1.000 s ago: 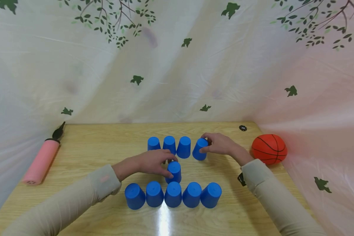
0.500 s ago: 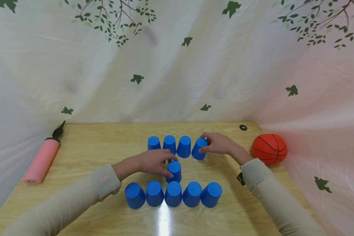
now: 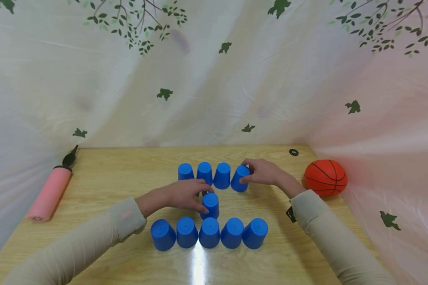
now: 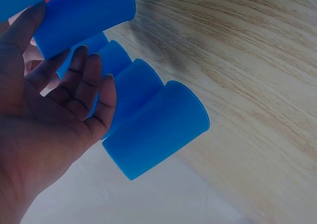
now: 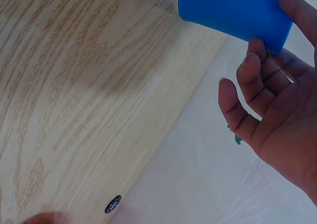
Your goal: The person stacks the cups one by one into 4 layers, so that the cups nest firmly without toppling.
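- End cup (image 3: pixel 239 181): roughly upright, pinched in the half-curled right hand (image 3: pixel 264 172), beyond and right of the left
- Back cups (image 3: pixel 222 176): just left of the right hand, beyond the left
- Middle cup (image 3: pixel 211 205): upright, pinched in the half-curled left hand (image 3: pixel 186 194)
- Front cups (image 3: pixel 209 234): on the near side of both hands

The left sleeve (image 3: pixel 78 241) and right sleeve (image 3: pixel 342 241) are of beige cloth, long and softly creased. Each ends near the wrist in a broad, greyer band, the left cuff (image 3: pixel 130 225) bearing a faint pinkish patch (image 3: pixel 127 214), the right cuff (image 3: pixel 311 208) of like tone. Both hands (image 3: pixel 183 194) (image 3: pixel 265 173) are bare.
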{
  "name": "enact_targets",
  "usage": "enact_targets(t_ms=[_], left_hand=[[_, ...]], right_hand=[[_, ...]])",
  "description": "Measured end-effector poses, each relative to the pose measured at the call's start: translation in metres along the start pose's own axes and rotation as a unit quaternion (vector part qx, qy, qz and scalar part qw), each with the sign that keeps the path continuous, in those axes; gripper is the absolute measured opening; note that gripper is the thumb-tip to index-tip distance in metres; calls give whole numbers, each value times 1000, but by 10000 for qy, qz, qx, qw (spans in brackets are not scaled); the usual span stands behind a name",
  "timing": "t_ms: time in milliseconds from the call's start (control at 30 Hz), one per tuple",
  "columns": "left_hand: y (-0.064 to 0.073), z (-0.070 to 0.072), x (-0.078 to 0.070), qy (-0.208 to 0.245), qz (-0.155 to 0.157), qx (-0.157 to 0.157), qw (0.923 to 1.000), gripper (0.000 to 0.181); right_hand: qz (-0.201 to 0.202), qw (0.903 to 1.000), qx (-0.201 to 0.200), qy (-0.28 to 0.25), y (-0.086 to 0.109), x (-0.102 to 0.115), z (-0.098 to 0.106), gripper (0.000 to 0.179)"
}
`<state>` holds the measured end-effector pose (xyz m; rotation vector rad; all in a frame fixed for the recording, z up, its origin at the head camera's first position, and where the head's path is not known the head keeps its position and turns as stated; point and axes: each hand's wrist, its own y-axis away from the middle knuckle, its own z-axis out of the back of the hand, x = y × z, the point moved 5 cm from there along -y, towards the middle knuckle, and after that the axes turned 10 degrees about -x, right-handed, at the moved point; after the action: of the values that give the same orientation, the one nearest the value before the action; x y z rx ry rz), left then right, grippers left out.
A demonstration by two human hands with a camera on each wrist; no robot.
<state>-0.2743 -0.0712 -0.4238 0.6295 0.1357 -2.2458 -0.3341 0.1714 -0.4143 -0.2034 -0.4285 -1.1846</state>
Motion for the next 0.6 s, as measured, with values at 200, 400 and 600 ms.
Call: enact_targets(t_ms=[200,400,600], left_hand=[[0,1,-1,-45,-11,-9,10000,56],[-1,1,-1,-109,-34,-31,9999,56],[-1,1,-1,-145,-77,-39,9999,55]], right_hand=[[0,10000,-19,-9,0,1,0,58],[19,10000,6,-27,1,0,-1,57],[50,10000,10,14,1,1,-1,58]])
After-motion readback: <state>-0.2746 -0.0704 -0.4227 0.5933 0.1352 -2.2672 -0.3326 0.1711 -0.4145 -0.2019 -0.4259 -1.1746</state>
